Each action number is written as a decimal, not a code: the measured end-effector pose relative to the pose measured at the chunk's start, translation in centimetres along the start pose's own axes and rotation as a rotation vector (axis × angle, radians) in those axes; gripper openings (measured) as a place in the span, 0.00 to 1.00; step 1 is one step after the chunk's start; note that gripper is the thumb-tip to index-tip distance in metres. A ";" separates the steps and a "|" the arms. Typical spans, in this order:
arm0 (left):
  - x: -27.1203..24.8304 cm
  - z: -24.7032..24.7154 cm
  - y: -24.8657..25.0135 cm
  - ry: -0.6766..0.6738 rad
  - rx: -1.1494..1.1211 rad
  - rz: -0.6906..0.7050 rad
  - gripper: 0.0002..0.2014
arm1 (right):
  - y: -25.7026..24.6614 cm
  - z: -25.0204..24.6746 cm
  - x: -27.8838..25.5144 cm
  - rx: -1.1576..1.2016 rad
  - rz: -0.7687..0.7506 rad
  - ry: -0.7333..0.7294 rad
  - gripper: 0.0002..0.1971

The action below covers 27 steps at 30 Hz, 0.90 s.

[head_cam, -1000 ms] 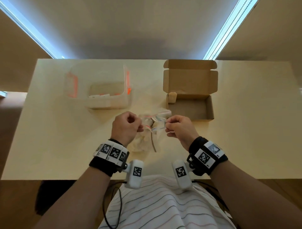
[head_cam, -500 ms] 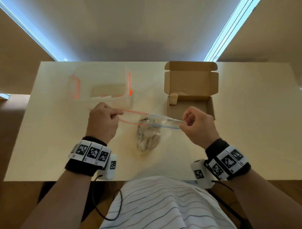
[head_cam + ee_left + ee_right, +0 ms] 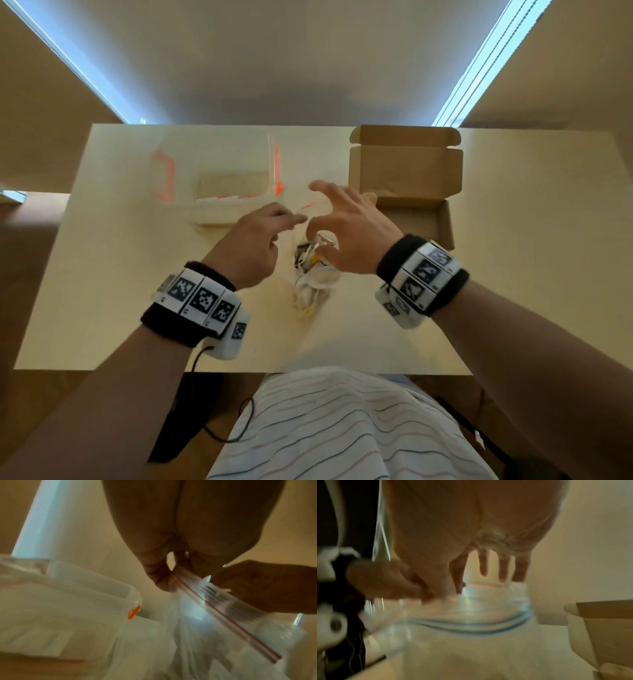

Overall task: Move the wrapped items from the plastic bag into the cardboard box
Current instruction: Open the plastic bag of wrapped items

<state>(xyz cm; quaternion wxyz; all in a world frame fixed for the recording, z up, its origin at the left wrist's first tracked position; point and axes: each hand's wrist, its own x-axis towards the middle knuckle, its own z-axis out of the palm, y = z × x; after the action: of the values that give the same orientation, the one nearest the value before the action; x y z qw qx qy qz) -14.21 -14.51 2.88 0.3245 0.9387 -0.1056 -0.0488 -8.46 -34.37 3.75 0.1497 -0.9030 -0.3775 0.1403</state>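
Observation:
A clear zip bag (image 3: 313, 287) hangs just above the table between my hands, with several pale wrapped items (image 3: 308, 263) bunched inside. My left hand (image 3: 298, 219) pinches the bag's red zip rim (image 3: 214, 607). My right hand (image 3: 317, 221) is spread over the bag's mouth, its straight fingers (image 3: 503, 573) pointing down at the blue zip edge (image 3: 471, 627) and gripping nothing. The open cardboard box (image 3: 442, 222) stands just right of my right hand, lid flap (image 3: 404, 168) raised at the back. Whether the fingertips touch the items is hidden.
A clear plastic container (image 3: 219, 178) with orange clasps stands at the back left, close to my left hand. The table edge (image 3: 239, 370) runs near my body. Cables hang below the front edge.
My right hand has let go of the zip rim and spread open over the bag's mouth. My left hand moved right, still pinching the rim; the bag's mouth now gapes.

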 end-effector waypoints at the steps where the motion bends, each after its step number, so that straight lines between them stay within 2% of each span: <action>1: 0.2 -0.4 -0.6 0.037 -0.001 0.050 0.33 | 0.2 0.2 0.6 -0.017 0.064 -0.089 0.10; 2: 0.2 -0.6 -0.9 0.113 -0.002 0.057 0.31 | 0.5 0.5 0.9 -0.010 0.144 -0.152 0.12; 3: -0.2 -0.5 -1.0 0.204 0.002 -0.006 0.28 | 0.7 0.7 1.0 0.015 0.232 -0.179 0.14; 4: -0.8 -0.2 -1.1 0.281 0.008 -0.130 0.24 | 1.0 1.0 1.0 0.038 0.313 -0.188 0.17; 5: -1.6 0.4 -1.1 0.277 0.011 -0.299 0.22 | 1.2 1.3 0.8 0.054 0.378 -0.199 0.19; 6: -2.4 1.5 -1.2 0.167 0.039 -0.490 0.22 | 1.3 1.7 0.6 0.077 0.424 -0.211 0.22; 8: -4.0 4.0 -1.6 -0.173 0.047 -0.789 0.23 | 1.1 2.1 0.2 0.203 0.489 -0.205 0.27; 9: -4.6 5.1 -1.8 -0.227 -0.092 -0.891 0.20 | 1.2 2.2 0.0 0.290 0.517 -0.175 0.27; 10: -5.0 5.6 -1.9 -0.166 -0.339 -0.987 0.15 | 1.3 2.3 -0.2 0.371 0.540 -0.135 0.26; 12: -5.2 5.7 -2.2 0.102 -0.998 -1.134 0.10 | 1.7 2.3 -0.9 0.490 0.541 -0.060 0.22; 14: -4.7 5.0 -2.5 0.389 -1.595 -1.151 0.11 | 2.2 2.9 -1.8 0.689 0.544 -0.028 0.20; 15: -4.4 4.4 -2.5 0.477 -1.780 -1.139 0.11 | 2.3 3.3 -2.3 0.870 0.555 -0.042 0.21; 16: -3.9 4.1 -3.0 0.529 -1.874 -1.143 0.10 | 2.3 3.9 -2.9 1.095 0.581 -0.061 0.21; 17: -3.6 3.8 -3.4 0.546 -1.914 -1.157 0.10 | 2.4 4.4 -3.4 1.350 0.635 -0.072 0.20; 19: -3.3 4.0 -4.0 0.441 -1.823 -1.234 0.16 | 2.8 5.7 -4.2 1.896 0.757 -0.023 0.19; 20: -3.3 4.1 -4.1 0.375 -1.724 -1.272 0.14 | 3.0 6.5 -4.4 2.102 0.794 0.032 0.19; 21: -3.2 4.2 -4.0 0.318 -1.594 -1.300 0.08 | 3.2 7.5 -4.5 2.206 0.853 0.080 0.19; 22: -3.4 4.7 -4.1 0.257 -1.453 -1.314 0.04 | 3.2 8.4 -4.5 2.236 0.918 0.110 0.19; 24: -3.7 5.3 -3.7 0.138 -1.386 -1.296 0.12 | 2.7 9.6 -4.5 2.187 1.047 0.137 0.18; 26: -3.8 5.4 -3.9 0.078 -1.438 -1.249 0.13 | 2.4 10.3 -4.2 1.956 0.983 0.038 0.13; 27: -3.9 5.4 -3.9 0.063 -1.494 -1.235 0.12 | 2.3 10.4 -3.9 1.704 0.892 -0.091 0.12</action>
<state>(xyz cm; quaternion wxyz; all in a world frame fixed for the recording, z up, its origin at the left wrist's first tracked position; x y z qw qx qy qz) -18.27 -13.86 -3.71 0.7571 0.3816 0.4728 -0.2401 -13.43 -37.04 -6.13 0.6733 -0.5453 0.2238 0.4464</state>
